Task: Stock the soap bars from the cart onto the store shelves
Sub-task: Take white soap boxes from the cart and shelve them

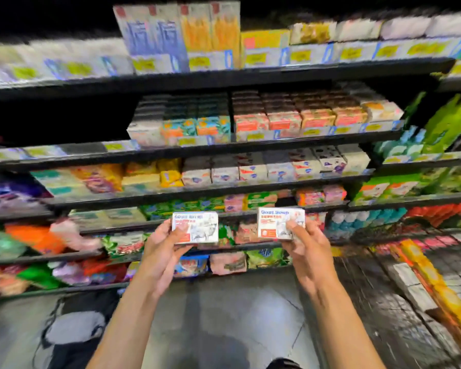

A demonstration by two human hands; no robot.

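Each of my hands holds one white boxed soap bar with red print and a goat picture. My left hand (163, 251) grips the left soap box (197, 227) by its lower left corner. My right hand (308, 249) grips the right soap box (273, 222) by its right side. Both boxes are raised in front of the lower store shelves (197, 151), face toward me, apart from each other. The cart (410, 302) lies at the lower right, with rows of yellow and white packs in it. The whole view is blurred.
Black shelves packed with rows of boxed and wrapped soaps fill the view from top to floor level. A dark gap shows at the left of the second shelf. Grey floor lies below my arms, with a dark bag-like shape at the lower left.
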